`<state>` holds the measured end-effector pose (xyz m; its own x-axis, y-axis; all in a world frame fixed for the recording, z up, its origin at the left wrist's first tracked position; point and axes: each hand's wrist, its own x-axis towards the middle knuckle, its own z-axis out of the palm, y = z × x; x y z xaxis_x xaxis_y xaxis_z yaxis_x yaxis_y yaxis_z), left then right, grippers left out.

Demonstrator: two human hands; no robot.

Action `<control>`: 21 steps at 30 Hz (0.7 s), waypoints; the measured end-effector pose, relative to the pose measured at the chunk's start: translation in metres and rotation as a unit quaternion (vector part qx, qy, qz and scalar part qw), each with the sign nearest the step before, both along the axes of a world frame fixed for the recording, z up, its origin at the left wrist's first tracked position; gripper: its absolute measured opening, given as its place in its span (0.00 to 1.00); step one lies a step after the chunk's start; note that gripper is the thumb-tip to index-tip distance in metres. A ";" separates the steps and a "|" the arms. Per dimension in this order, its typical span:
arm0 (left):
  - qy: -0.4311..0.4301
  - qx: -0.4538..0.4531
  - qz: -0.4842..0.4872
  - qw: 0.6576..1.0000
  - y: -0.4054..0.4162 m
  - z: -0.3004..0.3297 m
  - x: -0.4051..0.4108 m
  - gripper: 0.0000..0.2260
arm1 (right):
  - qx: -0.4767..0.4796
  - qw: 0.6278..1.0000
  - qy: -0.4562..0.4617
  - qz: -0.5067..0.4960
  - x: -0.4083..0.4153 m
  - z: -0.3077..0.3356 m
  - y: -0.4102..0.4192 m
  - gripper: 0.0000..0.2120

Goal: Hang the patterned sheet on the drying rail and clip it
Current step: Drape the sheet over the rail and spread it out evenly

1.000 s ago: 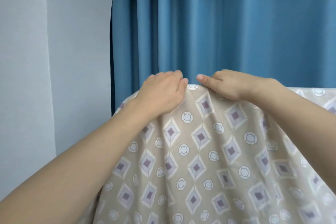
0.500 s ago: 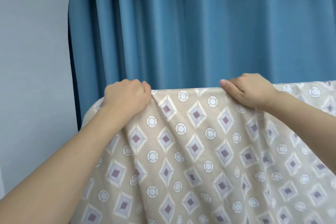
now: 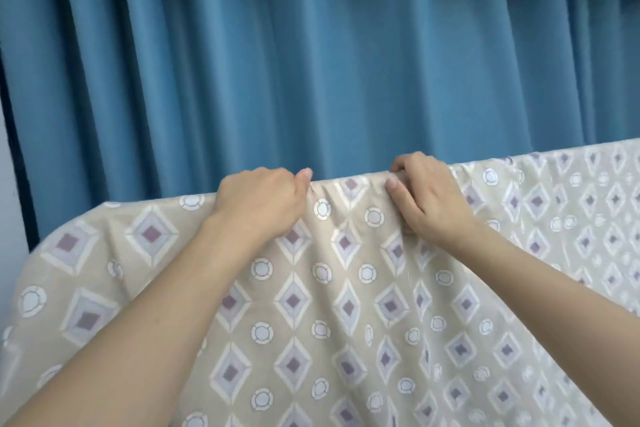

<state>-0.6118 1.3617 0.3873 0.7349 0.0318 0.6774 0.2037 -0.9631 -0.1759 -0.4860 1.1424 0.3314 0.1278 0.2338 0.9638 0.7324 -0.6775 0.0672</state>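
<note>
Draped over a hidden rail before the blue curtain (image 3: 311,73), the patterned sheet (image 3: 346,305) is gripped at its top fold by the left hand (image 3: 259,199) and right hand (image 3: 427,196), fingers curled, close together.

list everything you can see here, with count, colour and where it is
sheet: 1, beige with purple diamonds and white rings, draped over a straight top edge across the lower half of the view; rail itself hidden under it
curtain: 1, blue, pleated, behind the sheet across the upper half
wall: 1, pale grey, strip at far left edge
clips: none visible
left hand: 1, fingers curled over the sheet's top edge, left of centre, gripping it
right hand: 1, fingers curled over the sheet's top edge, right of centre, gripping it, fabric bunched between the two hands
</note>
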 end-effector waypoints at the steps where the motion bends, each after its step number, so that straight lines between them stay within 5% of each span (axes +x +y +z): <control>1: 0.008 -0.003 -0.004 1.000 -0.006 0.001 0.000 0.24 | -0.007 1.000 -0.001 -0.012 0.005 -0.007 -0.012 0.17; 6: -0.043 -0.004 -0.150 0.988 -0.043 -0.006 0.011 0.11 | -0.010 0.999 0.021 -0.036 0.029 -0.014 -0.070 0.21; 9: -0.024 0.002 -0.207 0.978 -0.068 -0.006 0.023 0.13 | -0.044 0.998 0.013 -0.038 0.035 -0.001 -0.088 0.18; 16: -0.073 0.113 -0.234 0.963 -0.086 0.008 0.054 0.08 | -0.135 0.988 -0.032 -0.066 0.035 0.032 -0.104 0.17; 21: -0.121 0.010 -0.185 0.975 -0.093 0.036 0.069 0.05 | -0.177 0.968 -0.102 -0.146 0.054 0.090 -0.095 0.05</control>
